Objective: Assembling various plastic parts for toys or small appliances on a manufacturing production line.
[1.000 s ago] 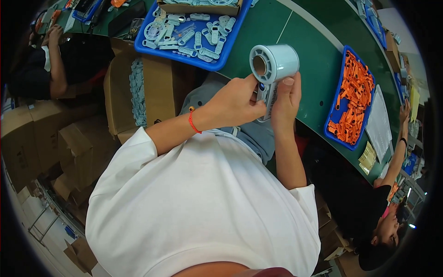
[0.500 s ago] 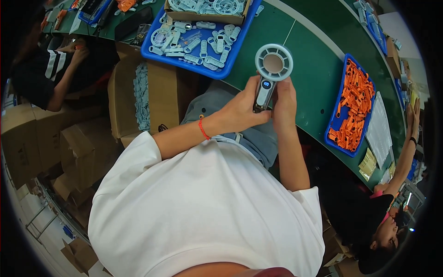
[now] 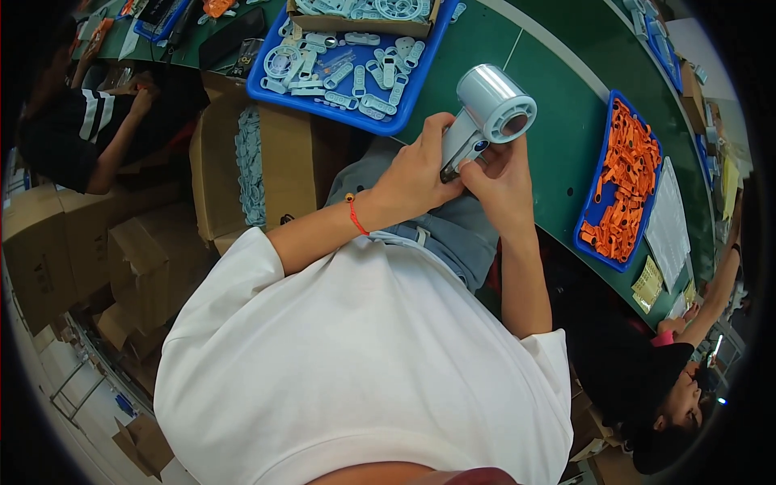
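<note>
A pale grey-blue handheld fan [image 3: 488,94] is held up in front of me, over the table's near edge. Its wide cylindrical head is tilted to the upper right, showing the side wall and the ringed end. My left hand [image 3: 411,179] is closed around the handle from the left, a red bracelet at its wrist. From the right, my right hand [image 3: 505,184] grips the fan too, its thumb on the handle near a small dark round display [image 3: 480,146]. Its other fingers are partly hidden behind the head.
A blue tray [image 3: 396,123] of pale blue plastic parts stands at the table's far left, with a cardboard box in it. Another blue tray [image 3: 580,239] holds orange parts at right. An open carton [image 3: 288,162] stands at my left. Co-workers sit on both sides.
The fan has turned from facing me end-on to showing its side, with its head swung right. My right thumb has come onto the handle's front near the display.
</note>
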A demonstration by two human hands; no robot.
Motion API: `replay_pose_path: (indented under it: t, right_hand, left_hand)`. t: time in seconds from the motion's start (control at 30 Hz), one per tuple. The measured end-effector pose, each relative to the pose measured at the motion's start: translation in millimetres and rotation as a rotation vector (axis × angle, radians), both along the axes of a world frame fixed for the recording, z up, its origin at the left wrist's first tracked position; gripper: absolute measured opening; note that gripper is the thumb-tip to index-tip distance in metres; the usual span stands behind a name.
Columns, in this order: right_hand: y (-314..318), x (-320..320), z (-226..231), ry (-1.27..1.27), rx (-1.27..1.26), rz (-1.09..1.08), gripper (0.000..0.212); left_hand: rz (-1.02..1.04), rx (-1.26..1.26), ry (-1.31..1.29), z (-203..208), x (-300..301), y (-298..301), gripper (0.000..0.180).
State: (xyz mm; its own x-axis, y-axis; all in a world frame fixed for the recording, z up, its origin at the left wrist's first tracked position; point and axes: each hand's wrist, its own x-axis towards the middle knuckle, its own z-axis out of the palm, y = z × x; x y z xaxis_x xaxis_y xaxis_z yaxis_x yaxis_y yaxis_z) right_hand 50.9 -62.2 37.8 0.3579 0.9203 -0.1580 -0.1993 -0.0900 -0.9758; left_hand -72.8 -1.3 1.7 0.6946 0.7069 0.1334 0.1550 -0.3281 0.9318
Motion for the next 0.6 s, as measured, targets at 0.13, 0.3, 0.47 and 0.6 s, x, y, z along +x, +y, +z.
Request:
replay_pose_path:
  t: [0.13, 0.3, 0.47, 0.6]
  right_hand:
    - [1, -2, 0, -0.013, -0.057, -0.004, 0.066]
    - [3, -4, -3, -0.100, -0.109, -0.011, 0.066]
    - [-5, -5, -16, -0.210, -0.118, -0.080, 0.059]
    - [-6, -1, -17, -0.027, -0.019, 0.010, 0.060]
  left_hand:
    - [0.000, 0.060, 0.049, 0, -1, 1, 0.068]
    - [-0.005, 0.054, 0.107, -3, 0, -3, 0.068]
    - [0.000, -0.044, 0.155, 0, 2, -6, 0.070]
    - [-0.019, -0.173, 0.088, -6, 0, -2, 0.071]
